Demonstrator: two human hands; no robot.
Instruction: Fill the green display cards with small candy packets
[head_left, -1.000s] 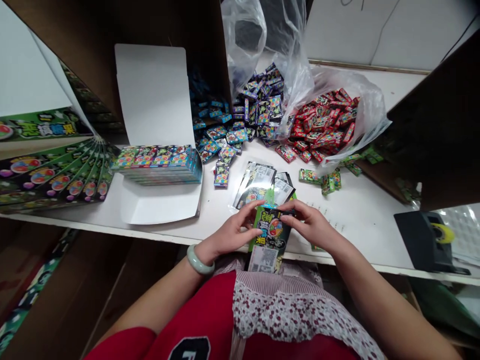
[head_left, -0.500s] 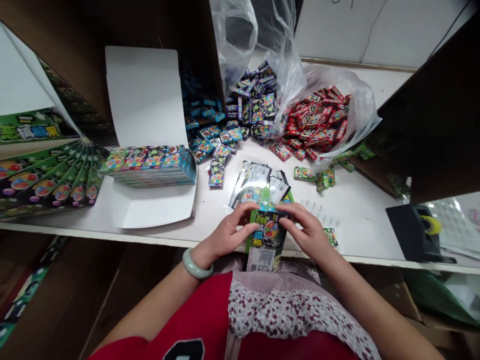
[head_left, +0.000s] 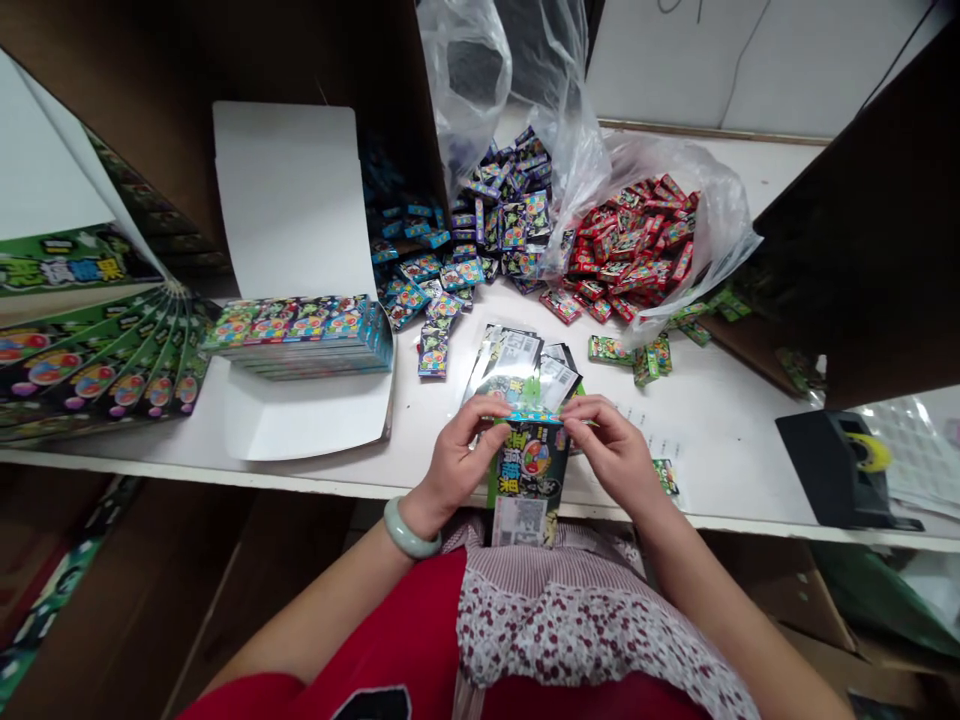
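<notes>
In the head view, a green pouch [head_left: 529, 470] of glossy printed film is held at the near edge of the tabletop [head_left: 735, 410], about midway along it. Its flat rectangular body is stood on end, and its lower part, printed with a white label panel, hangs past that edge over the lap. The top rim is pinched from both sides. The left hand [head_left: 456, 458] is closed on the left corner with thumb and fingertips drawn narrow, and the right hand [head_left: 616, 455] is closed likewise on the right corner. A small blue packet [head_left: 537, 414] is seen at the pouch's mouth between the thumbs; whether it is inside cannot be told. A smooth pale-green bangle [head_left: 411, 533] is worn on the left wrist.

Just behind the hands, a fanned stack of flat pouches [head_left: 517, 362], shiny and black-and-white, is laid on the white tabletop. Toward the far edge a loose heap of blue packets [head_left: 442, 275] is spread, and red packets [head_left: 637, 245] are piled in a crinkled clear plastic bag [head_left: 720, 200]. A few green packets [head_left: 649, 356] lie beside it. At the left, a neat row of packs [head_left: 300, 330] is held in a white card carton [head_left: 289, 200] with its lid up, and glossy green cards [head_left: 97, 362] are fanned at the left edge. A black tape dispenser [head_left: 840, 465] is set near the near right corner.
</notes>
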